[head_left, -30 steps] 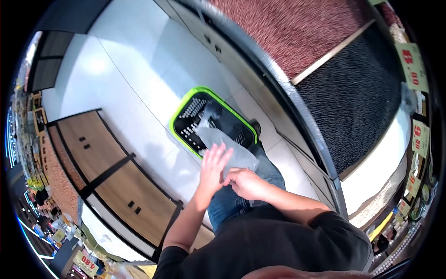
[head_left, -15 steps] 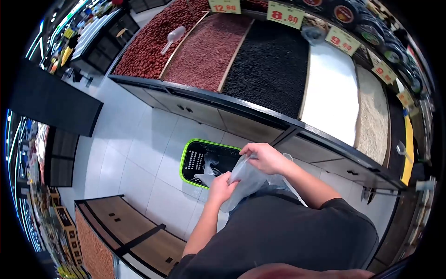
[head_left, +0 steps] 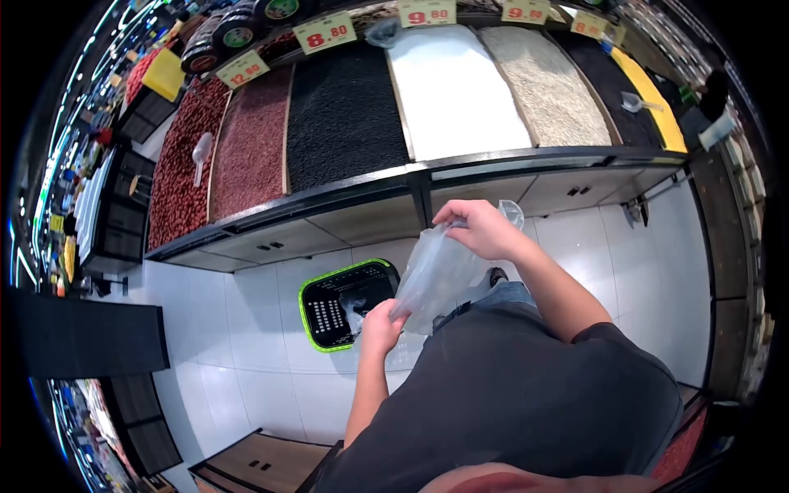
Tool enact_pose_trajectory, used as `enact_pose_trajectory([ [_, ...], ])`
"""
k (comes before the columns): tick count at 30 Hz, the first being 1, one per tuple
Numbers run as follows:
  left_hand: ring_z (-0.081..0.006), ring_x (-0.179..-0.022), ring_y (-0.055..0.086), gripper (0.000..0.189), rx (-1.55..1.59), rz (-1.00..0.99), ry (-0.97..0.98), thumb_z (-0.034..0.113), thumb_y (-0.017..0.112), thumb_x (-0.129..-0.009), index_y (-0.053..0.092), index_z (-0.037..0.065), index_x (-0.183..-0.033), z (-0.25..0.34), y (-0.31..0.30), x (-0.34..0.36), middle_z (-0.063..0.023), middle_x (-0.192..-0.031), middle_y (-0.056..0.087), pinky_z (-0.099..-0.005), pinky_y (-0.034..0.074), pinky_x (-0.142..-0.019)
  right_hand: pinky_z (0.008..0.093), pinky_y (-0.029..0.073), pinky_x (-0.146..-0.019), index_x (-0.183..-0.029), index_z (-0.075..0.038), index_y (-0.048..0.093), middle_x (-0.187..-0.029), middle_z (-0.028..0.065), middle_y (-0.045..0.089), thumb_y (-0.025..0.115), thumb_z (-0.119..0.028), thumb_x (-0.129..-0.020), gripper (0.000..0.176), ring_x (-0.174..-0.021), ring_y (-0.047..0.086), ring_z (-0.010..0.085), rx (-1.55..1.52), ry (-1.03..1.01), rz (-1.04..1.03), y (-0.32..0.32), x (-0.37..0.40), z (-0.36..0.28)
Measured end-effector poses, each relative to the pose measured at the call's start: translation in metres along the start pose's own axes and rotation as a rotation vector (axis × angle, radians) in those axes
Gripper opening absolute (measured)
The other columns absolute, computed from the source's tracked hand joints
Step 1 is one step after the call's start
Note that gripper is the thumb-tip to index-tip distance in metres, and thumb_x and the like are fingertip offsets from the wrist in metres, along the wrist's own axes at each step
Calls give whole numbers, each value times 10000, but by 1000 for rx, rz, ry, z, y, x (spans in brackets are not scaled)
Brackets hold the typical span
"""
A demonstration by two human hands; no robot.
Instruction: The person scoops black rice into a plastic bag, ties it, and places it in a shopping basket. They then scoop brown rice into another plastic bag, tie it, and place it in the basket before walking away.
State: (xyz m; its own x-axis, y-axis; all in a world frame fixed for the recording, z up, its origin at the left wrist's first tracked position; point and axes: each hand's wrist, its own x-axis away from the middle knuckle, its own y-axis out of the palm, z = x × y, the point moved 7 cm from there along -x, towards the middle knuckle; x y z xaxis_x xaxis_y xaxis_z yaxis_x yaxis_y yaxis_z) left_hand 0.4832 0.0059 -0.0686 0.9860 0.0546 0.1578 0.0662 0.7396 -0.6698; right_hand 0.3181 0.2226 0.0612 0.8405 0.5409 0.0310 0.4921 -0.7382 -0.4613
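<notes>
Bare left hand [head_left: 380,329] at seven o'clock and right hand [head_left: 485,232] at one pinch the oblong translucent plastic bag [head_left: 437,269], likely light, limp, slippery, best held by its edges

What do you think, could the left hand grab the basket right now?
Probably not straight away: the left hand is pinching the bag, and the basket sits low on the floor. Its top looks open, so letting go and bending down might do it.
</notes>
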Motion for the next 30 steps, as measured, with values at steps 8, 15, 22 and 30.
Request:
enact_pose_trajectory([
  [8, -201, -640, 618, 201, 39, -157, 24, 218, 744, -913, 724, 34, -992, 76, 43, -60, -134, -723, 672, -327, 506, -663, 341, 543, -902, -1082, -9, 694, -1028, 110, 732, 685, -11, -878, 204, -973, 689, 212, -139, 144, 329, -117, 80, 65],
  [15, -158, -654, 639, 313, 56, -369, 161, 261, 846, -811, 724, 10, -952, 207, 117, -124, -106, -757, 714, -308, 512, -655, 305, 526, -901, -1080, 1, 693, -1026, 69, 721, 679, -3, -893, 187, -989, 659, 152, -274, 216, 610, -251, 175, 154],
  [22, -116, -667, 621, 359, 63, -415, 274, 249, 889, -758, 715, 7, -959, 344, 191, -170, -69, -742, 702, -277, 511, -660, 288, 520, -882, -1080, 19, 685, -1016, 62, 714, 685, 7, -887, 194, -972, 650, 134, -413, 165, 730, -371, 242, 240],
  [30, -105, -642, 549, 144, 16, -419, 354, 102, 753, -895, 731, -13, -980, 441, 234, -219, -55, -748, 682, -266, 460, -615, 249, 495, -836, -1093, 6, 685, -985, 26, 693, 683, -31, -928, 169, -923, 623, 101, -497, 201, 981, -451, 300, 301],
])
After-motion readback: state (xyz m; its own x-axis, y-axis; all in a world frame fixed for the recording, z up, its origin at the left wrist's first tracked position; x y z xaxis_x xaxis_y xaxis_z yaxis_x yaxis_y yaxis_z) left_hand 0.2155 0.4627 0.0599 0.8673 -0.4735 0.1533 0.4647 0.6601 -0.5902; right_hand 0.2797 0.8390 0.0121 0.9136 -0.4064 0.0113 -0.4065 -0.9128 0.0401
